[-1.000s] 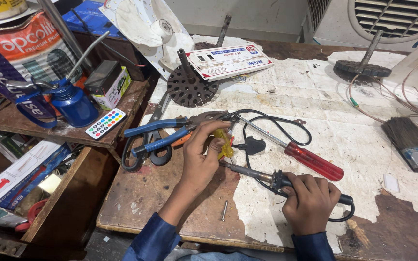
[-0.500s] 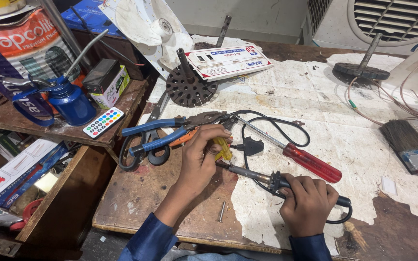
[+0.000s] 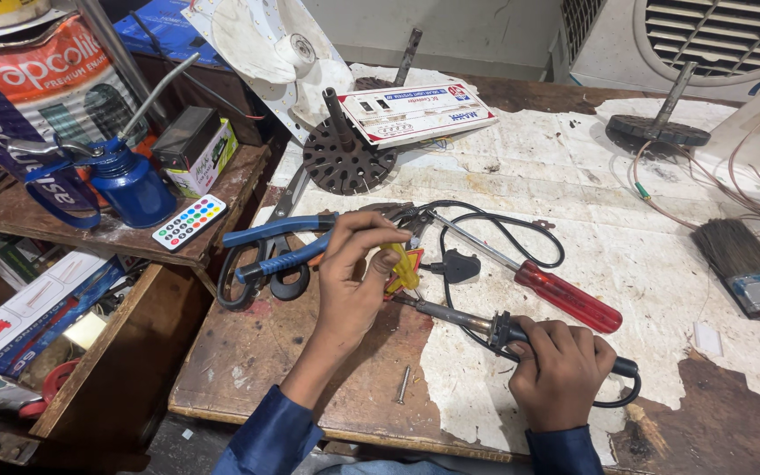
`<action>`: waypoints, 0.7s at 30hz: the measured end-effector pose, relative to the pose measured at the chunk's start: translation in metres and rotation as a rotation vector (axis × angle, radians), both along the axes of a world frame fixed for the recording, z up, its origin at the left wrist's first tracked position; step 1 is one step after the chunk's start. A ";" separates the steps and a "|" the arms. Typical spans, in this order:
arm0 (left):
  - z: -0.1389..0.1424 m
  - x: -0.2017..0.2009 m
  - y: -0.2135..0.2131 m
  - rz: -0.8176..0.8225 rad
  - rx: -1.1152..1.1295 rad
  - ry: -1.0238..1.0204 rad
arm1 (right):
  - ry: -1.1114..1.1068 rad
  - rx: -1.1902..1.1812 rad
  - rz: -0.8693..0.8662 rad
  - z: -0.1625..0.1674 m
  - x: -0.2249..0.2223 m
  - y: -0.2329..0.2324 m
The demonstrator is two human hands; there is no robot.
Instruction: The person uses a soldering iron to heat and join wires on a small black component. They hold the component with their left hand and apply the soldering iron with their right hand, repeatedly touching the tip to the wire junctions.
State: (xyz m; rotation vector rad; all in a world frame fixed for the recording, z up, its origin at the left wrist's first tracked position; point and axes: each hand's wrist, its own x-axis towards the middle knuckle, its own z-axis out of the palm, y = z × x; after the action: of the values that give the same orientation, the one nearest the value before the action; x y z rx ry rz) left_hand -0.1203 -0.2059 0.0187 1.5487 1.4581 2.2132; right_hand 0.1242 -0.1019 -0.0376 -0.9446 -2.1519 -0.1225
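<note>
My left hand (image 3: 354, 277) pinches a small yellow part (image 3: 405, 266) just above the worn workbench (image 3: 661, 264), with a bit of red showing beside it. My right hand (image 3: 560, 369) grips the black handle of a soldering iron (image 3: 464, 318), whose metal tip points left and meets the underside of the yellow part. The iron's black cord (image 3: 521, 230) loops across the bench to a black plug (image 3: 457, 266). A red-handled screwdriver (image 3: 556, 293) lies right behind the iron. Blue-handled pliers (image 3: 279, 249) lie just beyond my left hand.
Black scissors (image 3: 261, 280) rest under the pliers. A slotted metal rotor (image 3: 345, 157), a white printed box (image 3: 415, 110) and a fan blade (image 3: 266, 44) lie at the back. A paintbrush (image 3: 749, 268) lies right. A blue oil can (image 3: 129, 180) and remote (image 3: 188, 222) sit on the left shelf. A loose screw (image 3: 404, 384) lies near the front.
Both hands stay almost in place. The iron's tip has edged closer to the yellow part, and my left fingers have shifted slightly on it.
</note>
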 end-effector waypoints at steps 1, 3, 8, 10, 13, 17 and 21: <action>0.000 0.000 0.000 -0.007 -0.005 -0.002 | -0.001 0.001 -0.001 0.000 0.001 0.000; 0.001 0.000 0.000 -0.012 -0.018 0.009 | 0.000 0.001 -0.001 0.000 0.000 -0.001; 0.003 0.003 -0.002 -0.018 -0.027 -0.030 | 0.002 0.002 -0.003 0.000 0.000 0.000; 0.003 0.004 -0.001 -0.045 -0.044 -0.023 | 0.000 0.004 -0.001 0.000 0.000 0.000; 0.003 0.005 0.000 -0.069 -0.019 -0.026 | -0.004 0.002 0.001 0.000 0.000 0.000; 0.002 0.006 0.001 -0.144 0.067 -0.083 | -0.002 -0.002 -0.001 0.000 0.000 -0.001; 0.005 0.006 0.000 -0.052 0.022 -0.044 | -0.023 0.002 -0.011 0.000 0.000 0.000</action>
State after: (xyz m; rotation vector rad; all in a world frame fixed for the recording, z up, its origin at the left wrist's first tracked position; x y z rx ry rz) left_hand -0.1143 -0.2061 0.0235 1.5161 1.3695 2.2268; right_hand 0.1246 -0.1022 -0.0376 -0.9585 -2.1674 -0.1422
